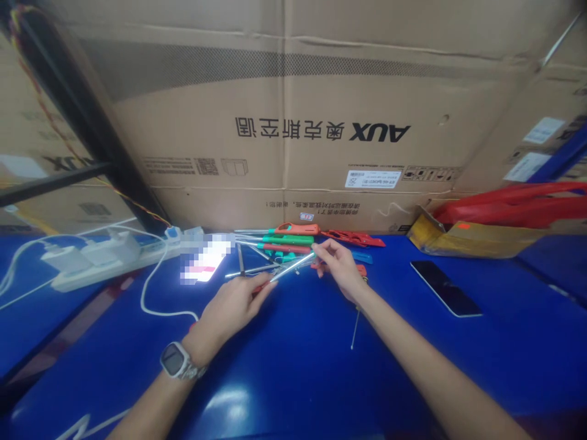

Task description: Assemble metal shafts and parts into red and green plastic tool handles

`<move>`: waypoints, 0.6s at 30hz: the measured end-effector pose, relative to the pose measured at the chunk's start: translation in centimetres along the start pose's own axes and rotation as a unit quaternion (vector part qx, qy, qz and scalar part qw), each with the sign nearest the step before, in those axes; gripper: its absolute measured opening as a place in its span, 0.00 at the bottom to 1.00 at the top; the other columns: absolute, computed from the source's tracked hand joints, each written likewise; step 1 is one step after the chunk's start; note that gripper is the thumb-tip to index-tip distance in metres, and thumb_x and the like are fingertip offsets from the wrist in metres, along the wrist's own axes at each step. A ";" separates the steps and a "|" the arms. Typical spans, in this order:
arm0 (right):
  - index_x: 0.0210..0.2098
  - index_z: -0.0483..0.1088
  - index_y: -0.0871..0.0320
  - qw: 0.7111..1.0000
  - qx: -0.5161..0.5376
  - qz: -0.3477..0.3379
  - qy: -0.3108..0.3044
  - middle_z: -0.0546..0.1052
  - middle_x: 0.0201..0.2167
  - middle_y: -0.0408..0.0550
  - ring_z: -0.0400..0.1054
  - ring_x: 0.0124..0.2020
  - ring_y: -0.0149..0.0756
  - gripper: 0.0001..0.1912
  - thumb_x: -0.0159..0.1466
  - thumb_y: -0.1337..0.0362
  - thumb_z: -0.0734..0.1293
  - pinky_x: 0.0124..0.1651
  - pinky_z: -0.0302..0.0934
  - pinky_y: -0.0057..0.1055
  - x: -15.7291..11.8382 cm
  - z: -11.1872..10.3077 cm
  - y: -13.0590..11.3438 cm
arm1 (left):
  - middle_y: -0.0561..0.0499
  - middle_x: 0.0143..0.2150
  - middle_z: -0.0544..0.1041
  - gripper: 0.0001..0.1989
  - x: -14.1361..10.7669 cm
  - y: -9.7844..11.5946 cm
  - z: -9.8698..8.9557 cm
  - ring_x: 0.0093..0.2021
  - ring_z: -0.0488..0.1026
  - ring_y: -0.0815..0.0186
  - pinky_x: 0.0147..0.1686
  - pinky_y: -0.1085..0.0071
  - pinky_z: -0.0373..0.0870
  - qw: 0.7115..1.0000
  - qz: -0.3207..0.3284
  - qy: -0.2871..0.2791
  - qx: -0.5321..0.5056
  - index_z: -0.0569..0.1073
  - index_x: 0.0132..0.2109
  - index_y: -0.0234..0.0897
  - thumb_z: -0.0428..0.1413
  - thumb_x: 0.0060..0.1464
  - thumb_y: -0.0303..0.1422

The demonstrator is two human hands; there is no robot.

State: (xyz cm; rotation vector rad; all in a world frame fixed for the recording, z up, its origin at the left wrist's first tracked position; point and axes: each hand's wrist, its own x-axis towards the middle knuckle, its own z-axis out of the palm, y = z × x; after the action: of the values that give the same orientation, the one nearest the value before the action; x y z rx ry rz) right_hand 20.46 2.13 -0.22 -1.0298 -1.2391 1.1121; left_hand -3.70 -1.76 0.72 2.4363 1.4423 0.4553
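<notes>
screwdriver (288,267) | pinched by both hands' fingers | blue table (298,366) | cardboard boxes (284,122) behind

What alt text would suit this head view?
Over a blue table, the left hand and right hand hold a metal rod by its ends, above a pile of screwdrivers before cardboard boxes.

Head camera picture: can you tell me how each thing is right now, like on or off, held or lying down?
Left hand: closed around a screwdriver.
Right hand: pinching the screwdriver's metal tip.
Pile of screwdrivers: lying flat on the blue table.
Lit phone: screen on, cable plugged in.
Dark phone: screen off, lying flat.
Power strip: chargers plugged in.
Wristwatch: on the left wrist.
</notes>
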 end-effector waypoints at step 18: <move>0.28 0.60 0.54 0.997 -0.069 0.021 0.004 0.62 0.20 0.38 0.56 0.21 0.29 0.26 0.59 0.36 0.62 0.21 0.50 0.24 -0.5 1.3 0.0 | 0.52 0.23 0.71 0.21 0.0 0.5 0.4 0.25 0.71 0.63 0.27 0.70 0.53 0.999 0.001 0.009 0.034 0.73 0.40 0.41 0.40 0.69 0.45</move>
State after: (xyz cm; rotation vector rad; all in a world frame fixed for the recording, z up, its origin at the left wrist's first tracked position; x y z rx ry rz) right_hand 19.21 1.58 -0.21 -1.1672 -1.3074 1.0650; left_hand -3.15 -2.07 0.51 2.4934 1.4865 0.4353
